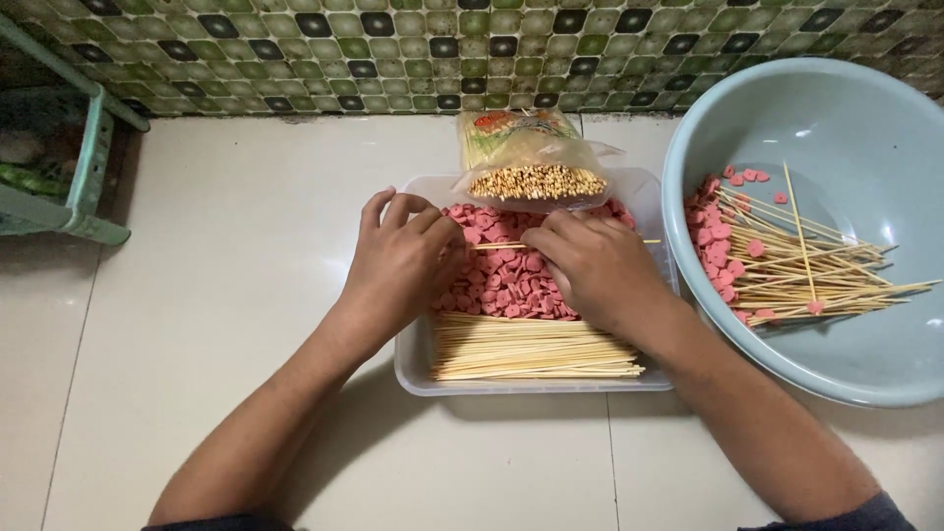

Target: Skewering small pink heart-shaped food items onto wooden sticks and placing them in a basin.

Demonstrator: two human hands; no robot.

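A clear plastic tray [411, 364] on the tiled floor holds a heap of small pink sausage slices [511, 280] and a bundle of bamboo skewers [531, 359] along its near side. My left hand [398, 265] and my right hand [595, 265] hover over the pink slices, and between them they hold one thin skewer [497, 246] lying level. The right hand pinches the skewer's shaft; its far tip sticks out past the knuckles. The left hand's fingers close at the other end, over the slices. What lies under both palms is hidden.
A plastic bag of skewers [531, 157] leans on the tray's far edge. A pale blue basin [865, 108] at the right holds several skewers threaded with pink slices [787, 265]. A green rack [69, 167] stands at the left, against a mosaic-tiled wall [393, 49].
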